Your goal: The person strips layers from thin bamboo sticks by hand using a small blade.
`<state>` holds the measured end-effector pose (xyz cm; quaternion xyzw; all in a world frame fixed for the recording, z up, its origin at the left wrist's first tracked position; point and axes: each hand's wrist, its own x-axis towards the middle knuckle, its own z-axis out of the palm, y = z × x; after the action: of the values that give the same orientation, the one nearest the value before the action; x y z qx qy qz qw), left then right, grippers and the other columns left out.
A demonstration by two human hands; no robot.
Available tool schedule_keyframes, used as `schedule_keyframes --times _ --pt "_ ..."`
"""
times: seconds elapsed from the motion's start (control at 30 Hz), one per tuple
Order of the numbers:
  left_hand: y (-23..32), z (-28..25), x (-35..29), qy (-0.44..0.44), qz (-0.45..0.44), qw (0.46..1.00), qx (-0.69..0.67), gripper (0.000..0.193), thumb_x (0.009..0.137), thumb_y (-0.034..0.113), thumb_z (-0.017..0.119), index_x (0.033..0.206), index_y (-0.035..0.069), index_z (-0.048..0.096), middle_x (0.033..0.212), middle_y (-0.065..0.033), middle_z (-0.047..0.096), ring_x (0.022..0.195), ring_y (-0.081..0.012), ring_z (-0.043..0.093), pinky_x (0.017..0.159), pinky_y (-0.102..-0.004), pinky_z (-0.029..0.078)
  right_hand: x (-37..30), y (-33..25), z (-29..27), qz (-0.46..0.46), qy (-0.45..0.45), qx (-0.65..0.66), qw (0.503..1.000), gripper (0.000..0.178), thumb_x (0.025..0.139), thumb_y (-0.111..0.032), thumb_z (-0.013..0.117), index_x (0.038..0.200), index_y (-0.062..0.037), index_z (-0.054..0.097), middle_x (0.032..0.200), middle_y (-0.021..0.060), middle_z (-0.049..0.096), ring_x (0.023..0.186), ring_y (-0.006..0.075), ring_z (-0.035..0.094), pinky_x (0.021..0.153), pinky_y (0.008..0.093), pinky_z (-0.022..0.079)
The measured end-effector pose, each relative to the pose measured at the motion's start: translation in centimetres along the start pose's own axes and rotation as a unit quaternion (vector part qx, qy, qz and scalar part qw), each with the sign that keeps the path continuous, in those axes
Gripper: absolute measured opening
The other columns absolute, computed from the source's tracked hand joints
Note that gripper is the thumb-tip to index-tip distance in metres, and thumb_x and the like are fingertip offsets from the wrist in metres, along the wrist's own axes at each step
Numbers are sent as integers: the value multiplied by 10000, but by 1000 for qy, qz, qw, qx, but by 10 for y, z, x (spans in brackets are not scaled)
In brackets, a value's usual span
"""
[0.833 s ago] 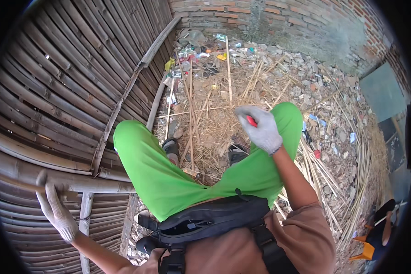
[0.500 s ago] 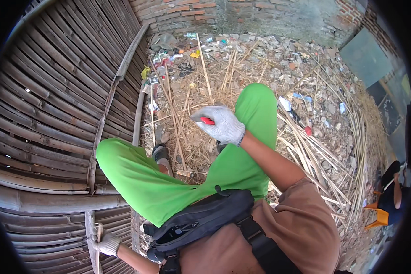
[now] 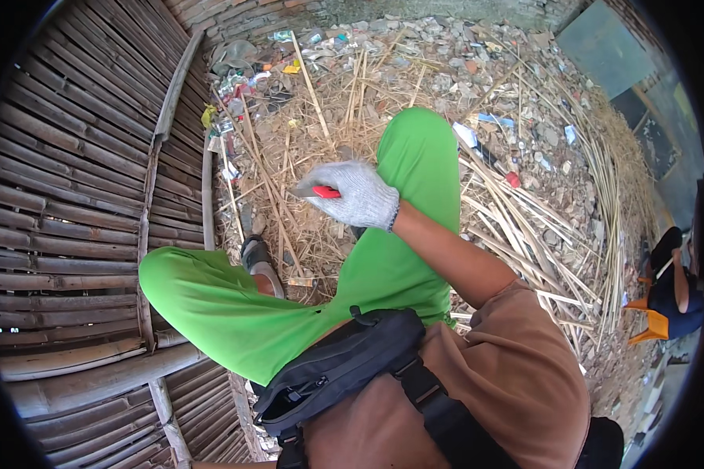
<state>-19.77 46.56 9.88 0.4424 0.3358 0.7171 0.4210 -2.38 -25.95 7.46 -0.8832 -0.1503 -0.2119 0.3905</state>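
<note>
My right hand [image 3: 356, 195], in a whitish knit glove, is closed round a knife [image 3: 326, 191] with a red handle. Its short grey blade points left, over the straw-strewn ground between my knees. The wrist is beside my right knee [image 3: 418, 148] in green trousers. Of my left arm only a sliver of forearm [image 3: 231, 465] shows at the bottom edge; the left hand itself is out of the picture. A dark waist bag [image 3: 336, 375] lies across my lap.
A bamboo slat wall [image 3: 62, 203] rises on my left. Long bamboo strips [image 3: 524, 242] lie in a pile at right. Rubble and litter [image 3: 246, 86] cover the ground toward the brick wall [image 3: 352, 12]. At far right a person [image 3: 680, 289] sits by an orange chair [image 3: 645, 320].
My left hand, gloved and at the lower left before, has dropped out of view. The view has shifted a little; my right hand keeps its grip on the knife.
</note>
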Motion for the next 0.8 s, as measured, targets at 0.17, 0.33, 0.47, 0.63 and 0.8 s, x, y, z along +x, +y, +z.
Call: schedule_keyframes --times 0.17,0.33,0.47,0.63,0.8 --pt "77 52 -53 54 51 997 -1 405 1076 311 428 914 109 739 836 -79 738 797 -252 660 753 -470 491 -12 -2 -5 21 -4 -18 1000 268 918 -345 714 1108 -157 738 1039 118 748 997 354 721 882 492 572" --pt "149 166 -178 -293 -189 801 -487 319 1019 131 457 742 56 596 665 -99 572 641 -273 611 810 -529 569 -31 7 -25 94 17 -52 994 284 943 -356 702 1137 -155 751 1009 135 746 975 369 719 861 501 571" --pt "191 226 -266 -468 -230 737 -431 435 1014 138 492 582 129 443 540 -70 456 611 -280 562 910 -527 546 -14 -4 -27 121 15 -11 993 295 951 -377 704 1116 -139 760 975 150 742 927 375 721 830 495 575" --pt "189 242 -398 -491 -239 763 -346 180 1010 163 599 863 59 608 643 -24 443 665 -221 543 905 -526 567 -11 5 -38 105 44 -28 993 329 971 -411 695 1095 -113 756 883 182 718 852 395 710 765 492 570" --pt "179 280 -390 -610 -283 673 -309 212 1004 209 656 987 -2 660 837 -95 637 814 -256 643 993 -522 561 9 22 -60 135 -37 -67 988 374 981 -428 658 1075 -74 738 875 200 719 843 408 711 768 495 569"
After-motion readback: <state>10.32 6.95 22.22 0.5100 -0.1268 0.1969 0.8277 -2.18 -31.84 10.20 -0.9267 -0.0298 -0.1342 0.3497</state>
